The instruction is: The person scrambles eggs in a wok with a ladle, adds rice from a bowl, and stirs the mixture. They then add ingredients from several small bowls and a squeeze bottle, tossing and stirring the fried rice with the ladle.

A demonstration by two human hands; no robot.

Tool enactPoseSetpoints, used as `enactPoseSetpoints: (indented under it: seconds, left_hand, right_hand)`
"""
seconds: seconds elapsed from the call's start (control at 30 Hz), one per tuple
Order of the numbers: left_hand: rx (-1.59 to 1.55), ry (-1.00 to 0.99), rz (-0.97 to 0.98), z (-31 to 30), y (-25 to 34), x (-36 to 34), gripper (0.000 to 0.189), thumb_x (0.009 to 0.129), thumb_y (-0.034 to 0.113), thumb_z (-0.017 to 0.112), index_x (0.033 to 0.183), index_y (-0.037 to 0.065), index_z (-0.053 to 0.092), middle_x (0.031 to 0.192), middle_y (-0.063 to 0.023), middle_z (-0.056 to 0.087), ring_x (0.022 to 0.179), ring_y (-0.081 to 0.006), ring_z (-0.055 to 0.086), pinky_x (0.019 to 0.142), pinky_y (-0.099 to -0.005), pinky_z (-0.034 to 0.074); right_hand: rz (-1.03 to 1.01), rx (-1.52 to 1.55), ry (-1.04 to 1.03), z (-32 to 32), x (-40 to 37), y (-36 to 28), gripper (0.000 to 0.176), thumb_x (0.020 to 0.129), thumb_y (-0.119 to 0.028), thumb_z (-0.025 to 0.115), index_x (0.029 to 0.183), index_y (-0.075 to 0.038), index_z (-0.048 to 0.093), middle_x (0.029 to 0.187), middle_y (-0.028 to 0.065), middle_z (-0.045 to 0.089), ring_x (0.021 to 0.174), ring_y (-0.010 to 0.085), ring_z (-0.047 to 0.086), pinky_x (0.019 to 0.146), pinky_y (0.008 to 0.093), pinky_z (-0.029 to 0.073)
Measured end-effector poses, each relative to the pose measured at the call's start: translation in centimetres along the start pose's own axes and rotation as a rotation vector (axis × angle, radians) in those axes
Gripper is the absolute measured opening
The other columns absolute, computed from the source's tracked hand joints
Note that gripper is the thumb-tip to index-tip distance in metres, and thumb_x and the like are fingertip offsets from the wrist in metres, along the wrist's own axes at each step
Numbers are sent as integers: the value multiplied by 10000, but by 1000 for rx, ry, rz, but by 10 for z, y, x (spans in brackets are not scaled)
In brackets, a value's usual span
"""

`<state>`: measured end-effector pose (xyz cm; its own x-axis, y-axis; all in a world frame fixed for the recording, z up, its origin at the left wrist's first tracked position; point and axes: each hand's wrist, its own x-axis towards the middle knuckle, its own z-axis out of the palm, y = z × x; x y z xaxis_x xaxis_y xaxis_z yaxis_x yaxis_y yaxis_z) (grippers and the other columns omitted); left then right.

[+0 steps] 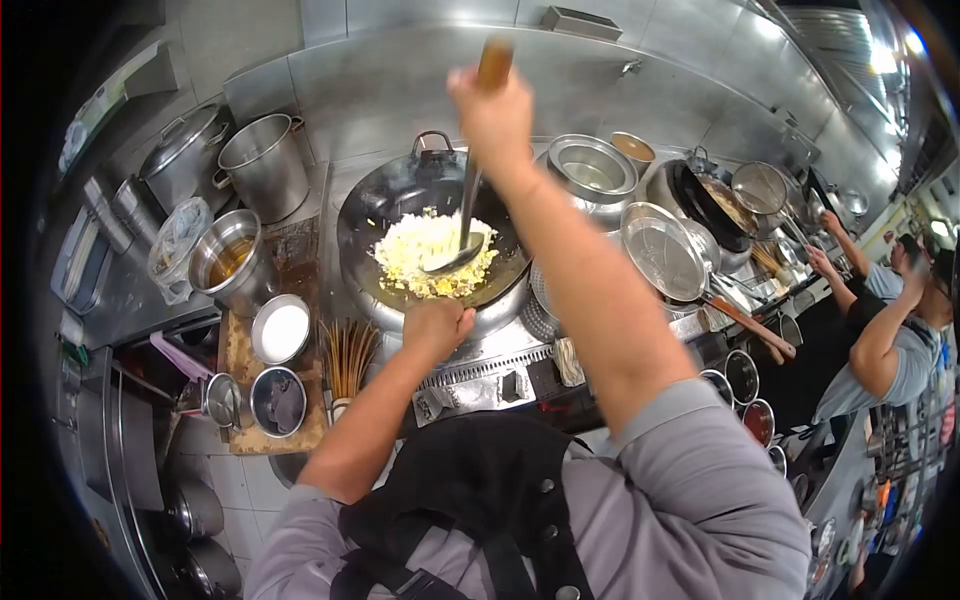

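Wok (400, 200), centre: food (430, 255) in it, ladle (455, 260) resting on the food. Left hand (437, 325) on the near rim; right hand (492, 115) atop the ladle's handle. Left of wok: pot (228, 262), stockpots (265, 160) behind, small bowls (281, 330) before it, probably seasonings. Right: basin (592, 170), then second wok (705, 200).

Range: stainless steel (497, 352), set along the back wall.
Centre burner: wok (372, 205), seated in the ring.
Left of wok: wooden board (237, 366), flat on the steel.
On board: pot of amber liquid (213, 290), bowl of white powder (255, 335), dark bowl (278, 402).
Back left: open stockpot (265, 165) beside lidded stockpot (185, 155).
Right of wok: steel bowl (592, 170), just beside the rim.
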<state>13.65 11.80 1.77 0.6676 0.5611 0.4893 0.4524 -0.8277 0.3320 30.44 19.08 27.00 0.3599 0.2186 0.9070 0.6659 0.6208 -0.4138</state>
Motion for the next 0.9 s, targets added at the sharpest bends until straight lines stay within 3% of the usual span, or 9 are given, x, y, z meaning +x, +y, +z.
enactPoseSetpoints:
  seconds: [0.17, 0.23, 0.33, 0.4, 0.43, 0.5, 0.57, 0.7, 0.9]
  left_hand:
    - [18, -275, 40, -38, 45, -69, 417, 939, 401, 603, 664, 98, 681, 690, -150, 677, 642, -342, 684, 546, -507, 515]
    - [41, -220, 56, -50, 40, -52, 417, 941, 399, 599, 664, 99, 685, 679, -149, 675, 642, -341, 686, 543, -508, 515]
    - [76, -179, 4, -46, 25, -11, 435, 952, 412, 593, 661, 104, 691, 662, -144, 675, 628, -339, 684, 542, -513, 515]
    - [70, -125, 12, -20, 11, -6, 439, 954, 417, 593, 660, 107, 692, 667, -143, 679, 622, -338, 683, 540, -514, 514]
    - [83, -98, -19, -8, 11, -15, 442, 956, 421, 593, 656, 110, 688, 664, -139, 678, 617, -338, 679, 544, -510, 516]
    - [91, -53, -46, -4, 25, -37, 446, 958, 424, 592, 653, 112, 685, 661, -136, 677, 612, -337, 676, 548, -506, 518]
    - [-10, -289, 54, -29, 38, -71, 442, 963, 419, 585, 658, 116, 685, 660, -127, 680, 610, -342, 673, 562, -496, 523]
    - [117, -256, -27, -36, 8, -30, 305, 921, 392, 650, 804, 130, 752, 680, -104, 677, 640, -326, 665, 606, -475, 532]
    - [89, 280, 67, 7, -39, 14, 365, 922, 344, 670, 678, 72, 666, 700, -110, 653, 689, -340, 636, 677, -476, 508]
  right_hand:
    - [341, 263, -83, -20, 25, -20, 213, 881, -161, 796, 896, -20, 637, 750, 67, 662, 536, 104, 591, 510, 276, 486]
    - [396, 440, -60, -29, 60, -58, 213, 884, -158, 797, 907, -24, 633, 739, 56, 653, 533, 99, 582, 511, 267, 481]
    - [373, 497, -83, -38, 29, -80, 220, 874, -175, 793, 913, -24, 638, 749, 41, 658, 747, 137, 640, 731, 317, 530]
    - [324, 167, -123, -23, -24, -42, 217, 878, -178, 795, 904, -34, 635, 724, 25, 647, 721, 120, 624, 717, 313, 525]
    - [297, 247, -83, -16, -39, -23, 222, 906, -162, 787, 922, -32, 607, 705, 15, 615, 512, 85, 568, 479, 255, 457]
    - [291, 182, -95, -17, -21, -13, 226, 898, -157, 792, 883, -28, 607, 687, 23, 617, 495, 99, 559, 473, 259, 450]
    - [329, 334, -43, -33, 27, -36, 219, 889, -144, 792, 870, -28, 608, 676, 28, 617, 481, 110, 550, 466, 269, 446]
    - [227, 437, -189, -54, 149, -18, 189, 918, -146, 748, 917, -59, 580, 627, 23, 576, 438, 138, 506, 416, 299, 430]
    - [191, 534, -140, -32, 145, -67, 181, 965, -164, 716, 972, -93, 550, 597, -27, 480, 432, 99, 454, 402, 272, 411]
